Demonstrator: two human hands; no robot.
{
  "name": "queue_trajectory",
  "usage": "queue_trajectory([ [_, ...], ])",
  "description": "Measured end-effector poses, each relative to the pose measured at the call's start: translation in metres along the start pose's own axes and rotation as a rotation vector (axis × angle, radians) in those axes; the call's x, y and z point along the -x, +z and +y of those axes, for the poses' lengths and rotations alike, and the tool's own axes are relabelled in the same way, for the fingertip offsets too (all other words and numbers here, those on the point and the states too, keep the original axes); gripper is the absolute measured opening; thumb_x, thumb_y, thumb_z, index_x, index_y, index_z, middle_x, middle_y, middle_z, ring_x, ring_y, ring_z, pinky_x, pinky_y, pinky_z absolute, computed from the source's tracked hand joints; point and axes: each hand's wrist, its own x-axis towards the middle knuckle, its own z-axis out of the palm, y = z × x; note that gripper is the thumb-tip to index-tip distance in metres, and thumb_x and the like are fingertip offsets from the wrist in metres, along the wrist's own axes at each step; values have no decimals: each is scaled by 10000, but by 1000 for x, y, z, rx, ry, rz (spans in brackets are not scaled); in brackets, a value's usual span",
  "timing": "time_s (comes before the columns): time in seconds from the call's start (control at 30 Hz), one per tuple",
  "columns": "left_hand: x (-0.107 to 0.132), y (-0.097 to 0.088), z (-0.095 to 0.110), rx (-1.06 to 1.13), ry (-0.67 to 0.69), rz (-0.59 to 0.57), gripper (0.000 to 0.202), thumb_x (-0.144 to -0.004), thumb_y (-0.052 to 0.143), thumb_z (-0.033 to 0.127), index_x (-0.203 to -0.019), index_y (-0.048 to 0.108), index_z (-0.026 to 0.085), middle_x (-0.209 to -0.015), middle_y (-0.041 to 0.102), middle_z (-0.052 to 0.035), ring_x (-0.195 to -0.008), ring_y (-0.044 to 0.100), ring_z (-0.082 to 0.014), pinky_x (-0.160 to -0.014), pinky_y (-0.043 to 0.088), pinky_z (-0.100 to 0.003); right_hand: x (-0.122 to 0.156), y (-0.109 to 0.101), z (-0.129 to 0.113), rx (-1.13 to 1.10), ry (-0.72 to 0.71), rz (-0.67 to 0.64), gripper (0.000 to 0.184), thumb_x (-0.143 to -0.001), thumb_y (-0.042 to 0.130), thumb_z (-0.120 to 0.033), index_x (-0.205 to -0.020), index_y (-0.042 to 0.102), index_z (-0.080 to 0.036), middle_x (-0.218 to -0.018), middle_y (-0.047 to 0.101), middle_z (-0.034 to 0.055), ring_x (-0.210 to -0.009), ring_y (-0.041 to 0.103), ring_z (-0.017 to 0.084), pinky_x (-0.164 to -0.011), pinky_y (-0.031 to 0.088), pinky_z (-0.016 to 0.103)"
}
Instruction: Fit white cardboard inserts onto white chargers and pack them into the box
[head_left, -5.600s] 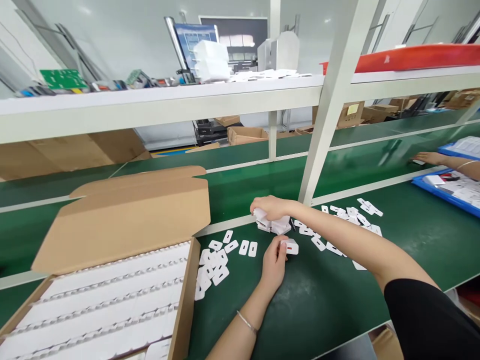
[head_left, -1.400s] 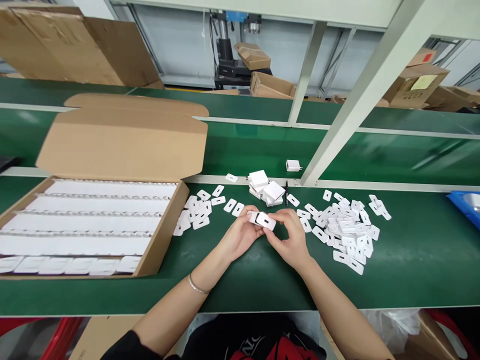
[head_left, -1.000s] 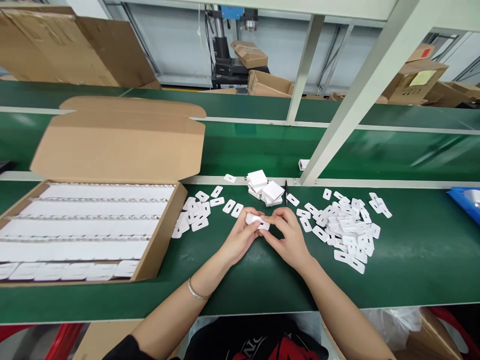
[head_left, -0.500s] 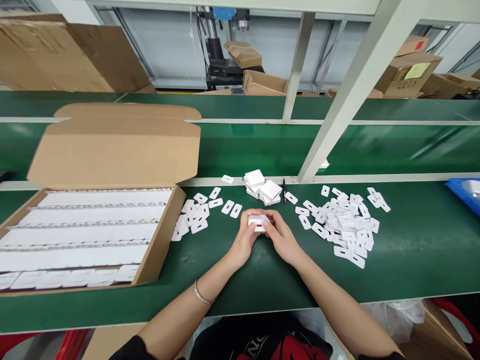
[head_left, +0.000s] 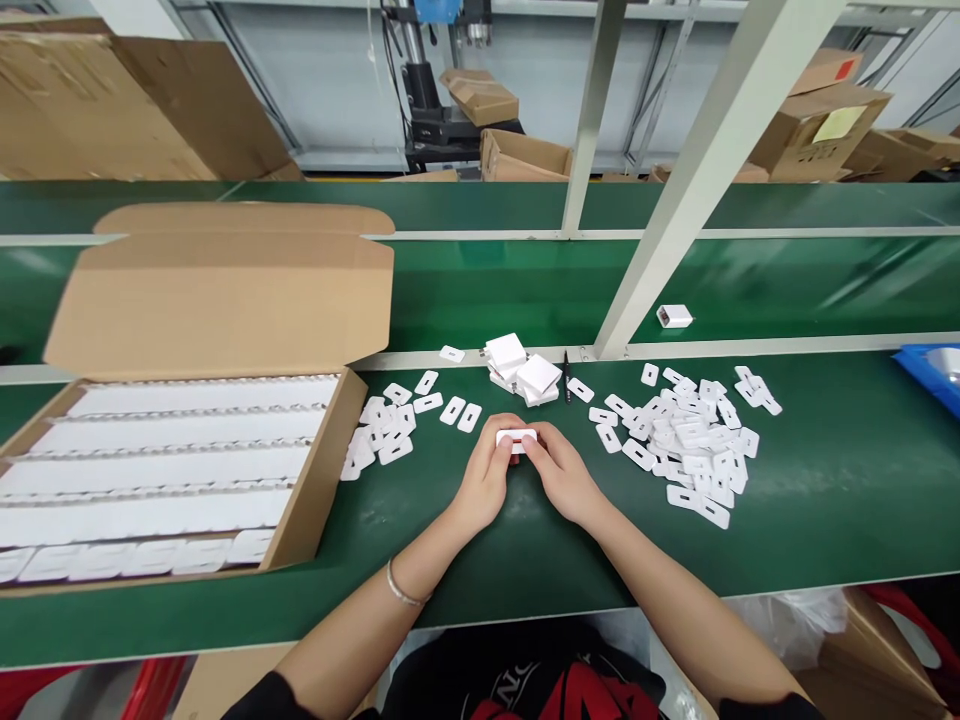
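Note:
Between both hands I hold a small white charger (head_left: pixel 516 436), its narrow end with a dark red slot turned toward me. My left hand (head_left: pixel 486 472) grips its left side, thumb on the near end. My right hand (head_left: pixel 559 474) grips the right side the same way. Just beyond my fingers lies a stack of white chargers (head_left: pixel 538 377), with a black pen (head_left: pixel 566 378) beside it. Slotted white plates lie loose in a small pile (head_left: pixel 386 430) at the left and a larger pile (head_left: pixel 694 435) at the right.
An open cardboard box (head_left: pixel 311 480) filled with rows of white chargers stands at the left. A slanted white post (head_left: pixel 675 200) rises behind the bench. One charger (head_left: pixel 675 316) lies on the green surface beyond the rail. A blue tray (head_left: pixel 926 372) sits at the right edge.
The charger has tipped in my hands, so its slotted end now faces me more squarely and less of its top shows. The camera view has shifted slightly.

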Motion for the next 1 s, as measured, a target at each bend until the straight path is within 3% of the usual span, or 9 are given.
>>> queue_trajectory([
  [0.1, 1, 0, 2, -14, 25, 48, 407, -1111, 348, 536, -1156, 608, 227, -1208, 624, -86, -940, 610, -184, -810, 527, -338, 0, 2, 1, 19, -81, -11, 369, -1036, 484, -558, -1140, 635, -239, -1087, 672, 63, -1006, 624, 234, -912, 492, 407],
  [0.3, 5, 2, 0, -16, 85, 109, 387, -1123, 321, 504, -1184, 589, 233, -1263, 605, -95, -1091, 624, -209, -928, 534, -371, 1, 6, 1, 103, -157, 31, 315, -1009, 576, -496, -1164, 638, -230, -1059, 630, 72, -945, 595, 231, -869, 504, 413],
  [0.47, 7, 3, -2, 46, 68, 95, 398, -1120, 318, 509, -1209, 597, 240, -1280, 601, -96, -995, 637, -192, -873, 553, -363, 2, 7, 0, 101, -215, 28, 381, -899, 707, -383, -1237, 608, -238, -1088, 625, 68, -978, 604, 242, -890, 521, 426],
  [0.57, 7, 3, -1, 71, 83, 109, 402, -1114, 339, 525, -1220, 604, 242, -1291, 599, -100, -1026, 634, -203, -880, 553, -368, 3, 6, -1, 114, -269, 2, 444, -898, 690, -345, -1317, 581, -245, -1149, 614, 85, -1038, 605, 255, -913, 523, 438],
  [0.63, 7, 3, 0, 77, 85, 127, 406, -1110, 345, 533, -1220, 609, 245, -1292, 597, -100, -1103, 617, -223, -915, 540, -376, 3, 5, 0, 96, -287, 68, 409, -939, 642, -380, -1322, 586, -246, -1173, 604, 95, -1046, 601, 257, -914, 516, 440],
  [0.73, 6, 4, 1, 128, 17, 136, 395, -1102, 372, 538, -1235, 608, 251, -1290, 591, -98, -1090, 604, -223, -901, 523, -361, 3, 2, 3, 49, -211, 270, 266, -1019, 546, -446, -1177, 627, -248, -922, 570, 39, -839, 574, 223, -792, 496, 397],
  [0.8, 5, 4, 1, 180, -40, 141, 399, -1087, 401, 552, -1250, 605, 250, -1259, 596, -92, -987, 599, -204, -870, 516, -352, 3, 0, 3, 0, -155, 344, 263, -1064, 478, -459, -1178, 603, -257, -741, 457, -19, -669, 489, 196, -675, 449, 365],
  [0.9, 2, 6, 0, 277, -100, 146, 420, -1066, 435, 569, -1270, 603, 243, -1180, 609, -81, -892, 584, -186, -855, 516, -349, 4, 0, 1, -61, -237, 316, 292, -1084, 442, -417, -1319, 521, -262, -782, 480, -14, -700, 509, 195, -684, 450, 358],
  [1.0, 1, 7, -1, 357, -144, 122, 408, -1041, 496, 550, -1294, 608, 250, -1204, 610, -78, -947, 607, -196, -879, 532, -349, 3, 3, -2, -96, -289, 197, 276, -1054, 507, -399, -1291, 533, -260, -935, 535, 22, -811, 555, 193, -754, 484, 358],
])
